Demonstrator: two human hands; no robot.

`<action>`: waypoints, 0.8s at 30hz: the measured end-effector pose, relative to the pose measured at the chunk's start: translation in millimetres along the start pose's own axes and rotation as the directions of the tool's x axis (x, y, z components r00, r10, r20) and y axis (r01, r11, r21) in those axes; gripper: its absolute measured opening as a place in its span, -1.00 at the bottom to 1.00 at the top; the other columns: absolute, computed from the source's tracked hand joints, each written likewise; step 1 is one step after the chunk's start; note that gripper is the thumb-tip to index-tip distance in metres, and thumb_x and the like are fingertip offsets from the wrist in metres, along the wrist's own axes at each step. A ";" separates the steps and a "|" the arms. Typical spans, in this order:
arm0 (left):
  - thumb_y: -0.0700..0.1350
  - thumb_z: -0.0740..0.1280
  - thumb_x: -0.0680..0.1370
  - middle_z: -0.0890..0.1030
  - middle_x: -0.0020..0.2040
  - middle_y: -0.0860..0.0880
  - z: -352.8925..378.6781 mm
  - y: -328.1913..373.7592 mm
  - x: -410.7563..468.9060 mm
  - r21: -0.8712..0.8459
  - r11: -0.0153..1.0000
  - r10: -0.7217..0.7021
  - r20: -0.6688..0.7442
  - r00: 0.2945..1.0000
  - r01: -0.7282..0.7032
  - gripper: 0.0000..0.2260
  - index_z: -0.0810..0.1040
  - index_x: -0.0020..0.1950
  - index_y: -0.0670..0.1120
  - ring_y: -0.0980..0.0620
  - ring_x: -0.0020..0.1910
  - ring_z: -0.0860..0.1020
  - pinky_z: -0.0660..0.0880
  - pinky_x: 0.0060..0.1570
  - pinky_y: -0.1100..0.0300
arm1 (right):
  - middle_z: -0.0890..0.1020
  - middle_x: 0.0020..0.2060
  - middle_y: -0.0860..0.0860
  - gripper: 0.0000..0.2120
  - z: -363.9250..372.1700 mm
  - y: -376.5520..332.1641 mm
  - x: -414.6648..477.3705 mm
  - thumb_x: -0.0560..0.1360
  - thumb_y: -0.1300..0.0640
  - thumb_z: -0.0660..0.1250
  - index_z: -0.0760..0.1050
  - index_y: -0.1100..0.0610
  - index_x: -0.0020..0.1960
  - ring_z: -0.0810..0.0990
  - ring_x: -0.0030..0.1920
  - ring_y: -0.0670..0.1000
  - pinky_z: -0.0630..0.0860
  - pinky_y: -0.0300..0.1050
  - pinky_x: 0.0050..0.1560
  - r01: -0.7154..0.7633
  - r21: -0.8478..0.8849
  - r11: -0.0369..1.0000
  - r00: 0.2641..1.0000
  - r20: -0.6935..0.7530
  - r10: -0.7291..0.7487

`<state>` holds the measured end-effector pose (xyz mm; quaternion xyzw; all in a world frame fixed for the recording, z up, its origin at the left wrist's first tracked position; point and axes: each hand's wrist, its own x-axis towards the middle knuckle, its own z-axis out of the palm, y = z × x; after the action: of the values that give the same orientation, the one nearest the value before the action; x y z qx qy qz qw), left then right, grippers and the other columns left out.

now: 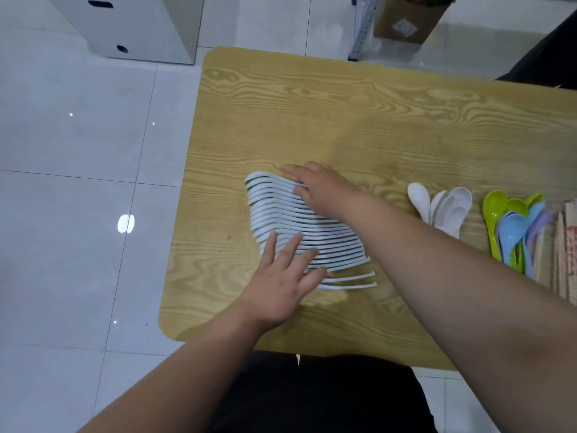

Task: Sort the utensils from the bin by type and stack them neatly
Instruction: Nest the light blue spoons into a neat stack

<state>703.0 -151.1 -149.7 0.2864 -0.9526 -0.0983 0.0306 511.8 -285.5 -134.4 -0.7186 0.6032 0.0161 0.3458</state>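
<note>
Both atop spoon row [281, 210]: left grip [281, 276], right grip [318, 189].

Right hand [324, 189] and left hand [281, 282] cover much of the fanned white spoons [274, 207]. Wooden sticks [565, 245] cut off at right edge, type unclear. Cardboard box [406, 20] cropped at top. Counter [312, 120] runs out right.

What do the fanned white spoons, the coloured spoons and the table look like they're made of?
White spoons: probably plastic or melamine, maybe ceramic; smooth, pale, identical thin edges. Coloured spoons: glossy plastic, judging by bright green, blue and purple with shiny highlights. Table: likely wood-grain laminate; bold printed-looking grain, rounded corners, though real wood is possible.
</note>
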 end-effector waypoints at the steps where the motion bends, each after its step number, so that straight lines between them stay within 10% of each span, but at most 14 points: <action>1: -0.18 0.30 0.52 0.44 0.45 -0.14 1.6 0.7 -1.0 0.006 0.999 0.034 0.011 0.999 -0.034 -0.55 0.45 0.42 0.02 -0.40 0.50 0.25 0.08 0.35 -0.52 | 0.41 0.37 0.11 -0.48 -4.6 -0.2 -1.5 0.68 0.07 0.16 0.13 -0.13 0.61 0.35 0.38 0.19 0.26 0.01 0.41 -0.002 -0.017 1.000 0.999 0.038 0.003; 6: -0.18 0.10 0.54 0.33 0.54 -0.10 -1.1 -5.0 -8.8 0.084 0.986 0.135 0.073 0.988 -0.141 -0.44 0.36 0.51 0.18 -0.48 0.50 0.15 0.04 0.34 -0.57 | 0.34 0.42 0.06 -0.45 -24.5 -6.5 -3.3 0.69 0.06 0.13 0.04 -0.32 0.58 0.40 0.36 0.16 0.36 0.01 0.27 -0.035 -0.167 0.985 0.984 0.167 0.063; 14: -0.16 0.44 0.48 0.40 0.51 0.01 -0.6 -4.0 -27.8 0.052 0.998 0.022 0.092 0.995 -0.027 -0.40 0.40 0.47 0.18 -0.46 0.53 0.12 0.03 0.33 -0.57 | 0.54 0.21 0.02 -0.53 -32.5 -20.8 -13.1 0.58 0.18 0.20 0.33 -0.13 0.45 0.54 0.09 0.10 0.49 -0.01 -0.03 -0.102 -0.239 0.966 0.977 0.157 0.142; 24: -0.15 0.41 0.50 0.45 0.47 -0.01 5.9 -1.9 -28.7 0.051 0.999 0.000 -0.001 1.000 0.001 -0.48 0.44 0.43 0.13 -0.41 0.52 0.19 0.03 0.33 -0.57 | 0.39 0.47 0.11 -0.28 -37.5 -35.1 -3.3 0.64 -0.10 0.23 -0.17 -0.27 0.60 0.49 0.32 0.18 0.46 0.05 0.13 -0.060 -0.266 0.962 0.962 0.241 0.127</action>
<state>727.2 -135.8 -155.9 0.2874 -0.9547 -0.0737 0.0236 527.0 -300.9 -87.6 -0.7195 0.5799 0.2030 0.3237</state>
